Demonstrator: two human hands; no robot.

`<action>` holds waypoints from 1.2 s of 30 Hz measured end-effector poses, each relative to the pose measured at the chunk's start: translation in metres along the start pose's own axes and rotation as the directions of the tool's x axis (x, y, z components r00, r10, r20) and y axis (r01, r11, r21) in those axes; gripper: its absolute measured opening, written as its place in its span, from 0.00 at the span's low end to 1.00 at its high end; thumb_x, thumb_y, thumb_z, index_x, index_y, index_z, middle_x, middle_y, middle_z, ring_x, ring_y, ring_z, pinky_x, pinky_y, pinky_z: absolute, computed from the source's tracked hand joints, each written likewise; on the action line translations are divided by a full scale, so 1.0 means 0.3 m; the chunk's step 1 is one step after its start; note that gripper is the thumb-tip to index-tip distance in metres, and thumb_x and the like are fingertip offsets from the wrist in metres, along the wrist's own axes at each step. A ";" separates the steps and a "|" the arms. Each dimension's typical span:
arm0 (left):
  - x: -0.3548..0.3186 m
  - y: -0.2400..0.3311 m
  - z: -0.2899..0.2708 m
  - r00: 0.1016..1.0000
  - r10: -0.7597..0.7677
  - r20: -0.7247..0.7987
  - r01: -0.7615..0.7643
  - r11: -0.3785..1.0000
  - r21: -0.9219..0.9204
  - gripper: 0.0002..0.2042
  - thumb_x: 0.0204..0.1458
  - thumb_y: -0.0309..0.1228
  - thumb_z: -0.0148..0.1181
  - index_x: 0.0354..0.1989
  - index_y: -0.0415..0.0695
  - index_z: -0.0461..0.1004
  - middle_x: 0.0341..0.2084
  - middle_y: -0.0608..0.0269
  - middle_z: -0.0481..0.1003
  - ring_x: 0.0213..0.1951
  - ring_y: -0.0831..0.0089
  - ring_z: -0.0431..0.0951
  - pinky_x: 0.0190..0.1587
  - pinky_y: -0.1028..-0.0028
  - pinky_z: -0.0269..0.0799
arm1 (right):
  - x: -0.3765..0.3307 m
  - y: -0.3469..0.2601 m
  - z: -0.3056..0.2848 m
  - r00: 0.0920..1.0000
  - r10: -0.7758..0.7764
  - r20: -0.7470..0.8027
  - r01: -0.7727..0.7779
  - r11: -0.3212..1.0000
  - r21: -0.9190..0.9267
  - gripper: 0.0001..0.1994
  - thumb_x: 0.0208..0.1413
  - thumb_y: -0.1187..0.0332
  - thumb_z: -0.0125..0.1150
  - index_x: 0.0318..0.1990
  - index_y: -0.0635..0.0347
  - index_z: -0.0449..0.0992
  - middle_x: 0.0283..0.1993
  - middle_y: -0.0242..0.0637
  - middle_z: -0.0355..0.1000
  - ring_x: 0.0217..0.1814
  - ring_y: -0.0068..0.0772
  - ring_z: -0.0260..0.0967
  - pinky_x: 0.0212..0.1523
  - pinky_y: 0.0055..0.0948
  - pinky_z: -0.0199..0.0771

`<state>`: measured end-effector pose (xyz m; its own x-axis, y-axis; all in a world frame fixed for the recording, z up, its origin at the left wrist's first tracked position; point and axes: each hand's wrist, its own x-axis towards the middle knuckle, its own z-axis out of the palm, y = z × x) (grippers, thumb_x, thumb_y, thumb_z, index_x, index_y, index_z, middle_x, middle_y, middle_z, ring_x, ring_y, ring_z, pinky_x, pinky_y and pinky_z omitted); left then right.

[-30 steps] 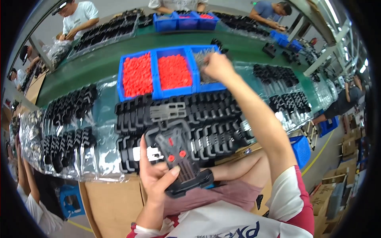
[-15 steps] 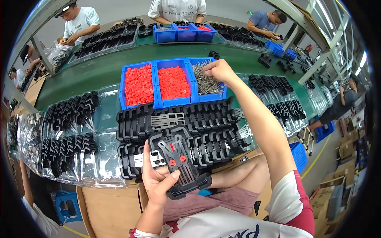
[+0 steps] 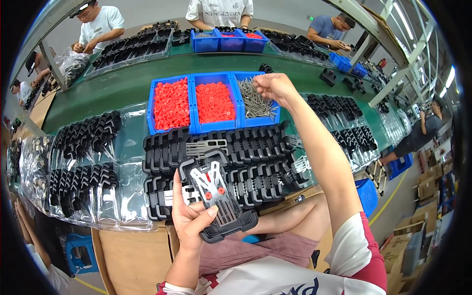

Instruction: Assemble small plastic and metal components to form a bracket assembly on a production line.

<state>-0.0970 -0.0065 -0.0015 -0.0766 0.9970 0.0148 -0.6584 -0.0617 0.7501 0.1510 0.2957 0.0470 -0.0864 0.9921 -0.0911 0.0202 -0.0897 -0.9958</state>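
My left hand (image 3: 189, 221) grips a black plastic housing (image 3: 219, 199) with a grey metal insert and two red caps on it, held above my lap. My right hand (image 3: 273, 86) is raised over the blue bin of metal pins (image 3: 255, 103), fingers pinched together; whether a pin is between them I cannot tell. Beside that bin stand two blue bins of red caps (image 3: 172, 103) (image 3: 214, 101). Rows of black housings (image 3: 246, 152) lie in front of me on the bench.
More black parts on clear plastic sheets (image 3: 83, 162) lie to the left and right (image 3: 344, 132). A green conveyor belt (image 3: 123, 83) runs behind the bins. Other people work at the far side and at both ends. A blue crate (image 3: 366, 194) sits by my right knee.
My right hand has lifted slightly from the pin bin and drawn back toward me. The housing in my left hand has tilted a little.
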 end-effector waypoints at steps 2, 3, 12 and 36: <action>0.004 0.000 -0.002 1.000 -0.010 -0.009 0.010 1.000 0.007 0.48 0.42 0.09 0.51 0.71 0.48 0.33 0.39 0.37 0.77 0.32 0.65 0.81 0.31 0.79 0.74 | -0.015 -0.009 0.009 0.999 -0.038 -0.034 0.038 0.999 0.011 0.09 0.54 0.81 0.51 0.39 0.72 0.76 0.33 0.38 0.73 0.29 0.22 0.65 0.27 0.19 0.64; 0.006 -0.001 -0.003 1.000 -0.009 -0.010 0.009 1.000 -0.001 0.48 0.42 0.09 0.50 0.71 0.48 0.33 0.39 0.37 0.77 0.32 0.66 0.81 0.31 0.79 0.74 | -0.024 -0.013 0.014 0.986 -0.166 -0.005 0.162 0.973 -0.167 0.09 0.52 0.80 0.51 0.38 0.71 0.77 0.33 0.38 0.74 0.29 0.24 0.67 0.28 0.21 0.66; 0.029 -0.015 -0.050 0.999 0.016 0.035 -0.015 0.999 -0.031 0.47 0.43 0.09 0.50 0.71 0.50 0.34 0.38 0.38 0.77 0.30 0.68 0.80 0.30 0.82 0.72 | -0.110 0.018 0.114 0.883 -0.264 0.387 0.456 0.290 -0.841 0.10 0.39 0.76 0.54 0.30 0.68 0.79 0.31 0.47 0.77 0.30 0.48 0.73 0.34 0.37 0.74; 0.018 -0.003 0.012 0.995 0.054 0.080 -0.056 0.998 0.025 0.47 0.46 0.09 0.50 0.70 0.50 0.28 0.42 0.34 0.75 0.36 0.61 0.81 0.36 0.75 0.76 | -0.039 0.061 0.101 0.922 -0.307 0.238 0.268 0.059 -0.962 0.12 0.39 0.78 0.52 0.32 0.68 0.79 0.28 0.47 0.77 0.29 0.50 0.74 0.35 0.36 0.75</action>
<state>-0.0943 -0.0007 0.0004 -0.0521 0.9928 0.1078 -0.6343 -0.1162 0.7643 0.1223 0.2796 0.0294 -0.3225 0.9210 0.2187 0.9360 0.3447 -0.0715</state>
